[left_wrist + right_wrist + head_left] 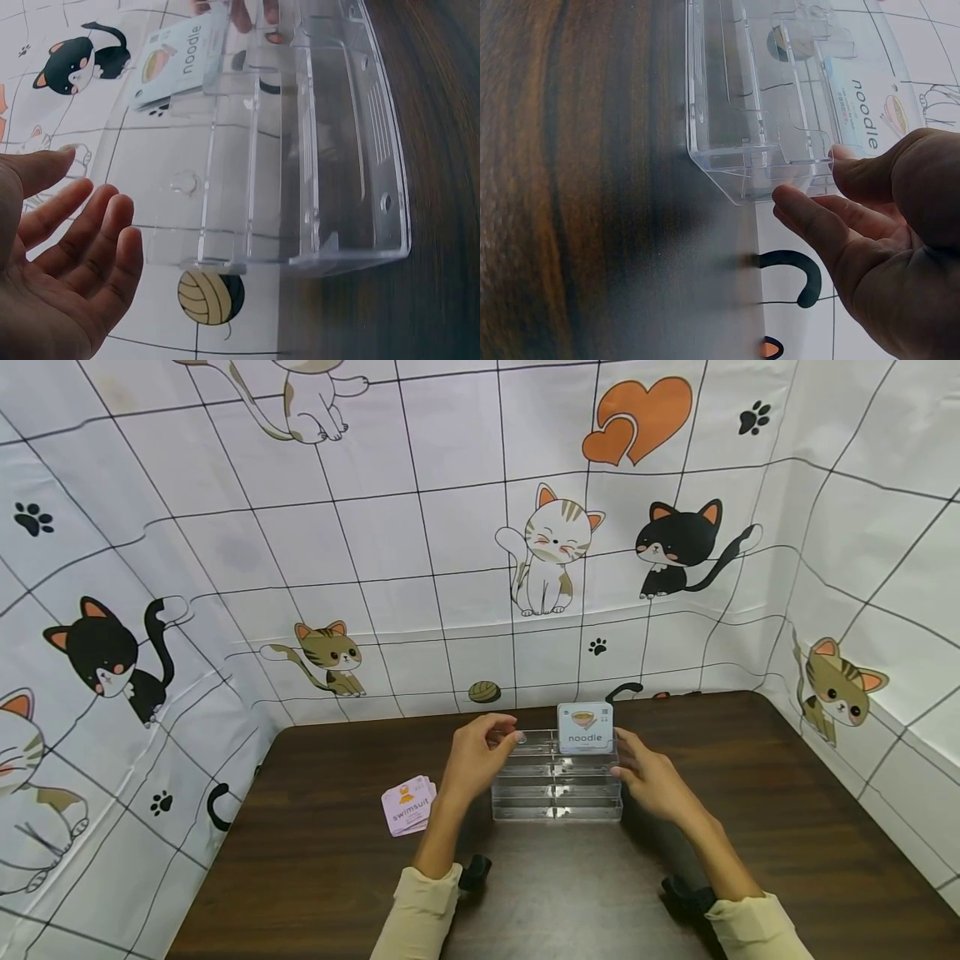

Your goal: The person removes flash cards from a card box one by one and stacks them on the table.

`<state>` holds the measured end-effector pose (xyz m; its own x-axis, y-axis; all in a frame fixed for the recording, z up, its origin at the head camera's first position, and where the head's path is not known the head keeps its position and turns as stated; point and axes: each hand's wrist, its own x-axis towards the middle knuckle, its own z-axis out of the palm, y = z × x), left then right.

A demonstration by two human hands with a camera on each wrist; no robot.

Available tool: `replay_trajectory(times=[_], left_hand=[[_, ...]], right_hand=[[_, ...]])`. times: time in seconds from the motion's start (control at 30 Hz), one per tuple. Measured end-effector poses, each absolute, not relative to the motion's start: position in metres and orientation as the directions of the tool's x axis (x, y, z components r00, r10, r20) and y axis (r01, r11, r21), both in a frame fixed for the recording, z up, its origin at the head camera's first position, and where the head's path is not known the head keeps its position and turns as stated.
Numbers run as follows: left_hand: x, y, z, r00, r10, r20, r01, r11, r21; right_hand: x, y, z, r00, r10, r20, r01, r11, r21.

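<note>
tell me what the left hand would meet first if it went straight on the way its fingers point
Likely the clear plastic tiered rack, at its rear left end. Depth is unclear, so the left hand might pass above it and meet the pale blue square noodle card instead.

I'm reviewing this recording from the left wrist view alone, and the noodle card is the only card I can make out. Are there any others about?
Observer: Yes. The head view shows a small pile of pink cards on the table, left of the clear rack, with "swimsuit" on the top one.

Operator: Good. What is at the rack's far end? My picture cuts it off.

Observer: The right hand. The right wrist view shows its thumb and fingers at that end, beside the noodle card; I can't tell whether they grip the rack or only touch it.
</note>
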<state>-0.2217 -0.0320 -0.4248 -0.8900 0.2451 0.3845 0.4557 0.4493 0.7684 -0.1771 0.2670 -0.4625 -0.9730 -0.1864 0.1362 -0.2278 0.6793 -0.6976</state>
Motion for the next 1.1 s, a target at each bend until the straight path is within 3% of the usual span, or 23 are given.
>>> replay_trajectory(times=[1.1], left_hand=[[-0.234, 0.006, -0.424, -0.883, 0.276, 0.379, 0.465, 0.415, 0.782]], right_hand=[[-0.176, 0.268, -0.464, -0.970, -0.189, 0.153, -0.241, 0.667, -0.705]])
